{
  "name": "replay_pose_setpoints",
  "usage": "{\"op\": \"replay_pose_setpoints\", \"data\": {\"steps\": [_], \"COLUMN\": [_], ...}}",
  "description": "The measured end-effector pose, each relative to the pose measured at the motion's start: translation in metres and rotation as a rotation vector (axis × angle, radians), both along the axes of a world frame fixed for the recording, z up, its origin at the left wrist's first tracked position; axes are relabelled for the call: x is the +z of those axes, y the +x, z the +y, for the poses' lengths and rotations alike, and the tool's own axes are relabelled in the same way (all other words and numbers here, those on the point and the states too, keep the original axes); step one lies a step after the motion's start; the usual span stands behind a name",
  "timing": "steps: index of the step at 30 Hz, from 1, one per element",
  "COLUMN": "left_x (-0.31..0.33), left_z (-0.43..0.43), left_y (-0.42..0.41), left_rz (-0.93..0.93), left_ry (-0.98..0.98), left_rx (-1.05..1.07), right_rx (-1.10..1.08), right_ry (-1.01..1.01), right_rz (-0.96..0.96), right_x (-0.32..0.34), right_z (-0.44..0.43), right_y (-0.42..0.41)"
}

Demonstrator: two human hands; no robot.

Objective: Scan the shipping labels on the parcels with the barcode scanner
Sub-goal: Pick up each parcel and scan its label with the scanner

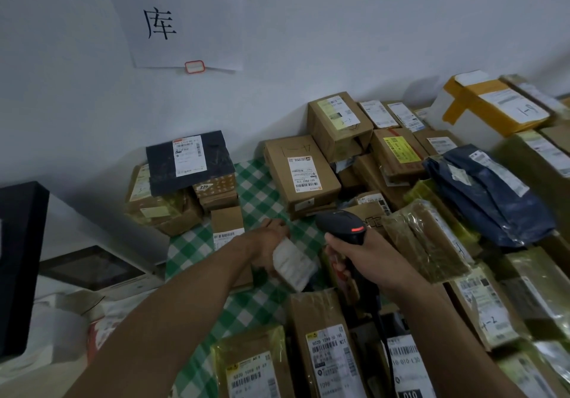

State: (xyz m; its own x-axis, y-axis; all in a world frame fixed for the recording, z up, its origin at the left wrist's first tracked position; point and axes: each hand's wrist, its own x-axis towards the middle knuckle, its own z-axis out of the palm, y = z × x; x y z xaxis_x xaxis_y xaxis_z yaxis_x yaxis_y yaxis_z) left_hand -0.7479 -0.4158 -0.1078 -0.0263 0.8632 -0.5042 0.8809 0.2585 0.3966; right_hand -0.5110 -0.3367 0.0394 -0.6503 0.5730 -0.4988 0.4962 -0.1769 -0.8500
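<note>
Labelled boxes nearest, right hand grips scanner, left hand holds white parcel, cloth strip beyond

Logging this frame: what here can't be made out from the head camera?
1. Head view: the label on the small parcel gripped by the left hand is motion-blurred, so its print is unreadable.
2. Head view: the window of the scanner faces away from the camera, so any beam goes unseen.
3. Head view: the labels on the front parcels are cut off by the bottom edge.

Pale wall, white paper sign, green checked tablecloth
</note>
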Motion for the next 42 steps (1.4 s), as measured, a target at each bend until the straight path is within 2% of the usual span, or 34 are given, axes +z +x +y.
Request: {"op": "replay_pose_setpoints", "data": {"steps": [3,6,9,11,13,15,23,25,30,36,42], "left_x": [0.007,0.02,0.043,0.065,0.077,0.085,0.098,0.099,0.095,0.094,0.072], "left_z": [-0.013,-0.034,-0.051,-0.058,-0.06,-0.063,-0.073,-0.077,-0.081,-0.071,-0.058], "left_y": [-0.008,-0.006,0.014,0.036,0.057,0.072,0.089,0.09,0.091,0.086,0.078], "left_rz": [-0.152,-0.292,-0.586,-0.818,-0.937,-0.964,-1.193,-1.169,-0.93,-0.879,-0.815], "left_ry": [0.196,0.306,0.441,0.522,0.584,0.638,0.694,0.69,0.727,0.783,0.718], "left_rx": [0.24,0.483,0.854,1.016,1.066,1.093,1.031,1.036,1.129,1.157,1.216], "right_rx": [-0.022,-0.058,-0.079,-0.115,-0.149,-0.165,-0.192,-0.168,-0.091,-0.026,0.062], "right_ry": [-0.019,-0.029,-0.001,0.033,0.034,0.02,0.077,0.115,0.226,0.206,0.162], "right_rz": [-0.005,-0.002,0.028,0.091,0.179,0.243,0.293,0.274,0.221,0.131,0.079], "right_x": [0.002,0.002,0.006,0.011,0.015,0.022,0.048,0.054,0.065,0.068,0.064], "right_z": [-0.002,-0.004,-0.009,-0.015,-0.023,-0.031,-0.043,-0.045,-0.056,-0.06,-0.062], "right_y": [-0.002,-0.003,-0.004,-0.006,-0.007,-0.01,0.001,0.004,0.005,0.003,0.003]}}
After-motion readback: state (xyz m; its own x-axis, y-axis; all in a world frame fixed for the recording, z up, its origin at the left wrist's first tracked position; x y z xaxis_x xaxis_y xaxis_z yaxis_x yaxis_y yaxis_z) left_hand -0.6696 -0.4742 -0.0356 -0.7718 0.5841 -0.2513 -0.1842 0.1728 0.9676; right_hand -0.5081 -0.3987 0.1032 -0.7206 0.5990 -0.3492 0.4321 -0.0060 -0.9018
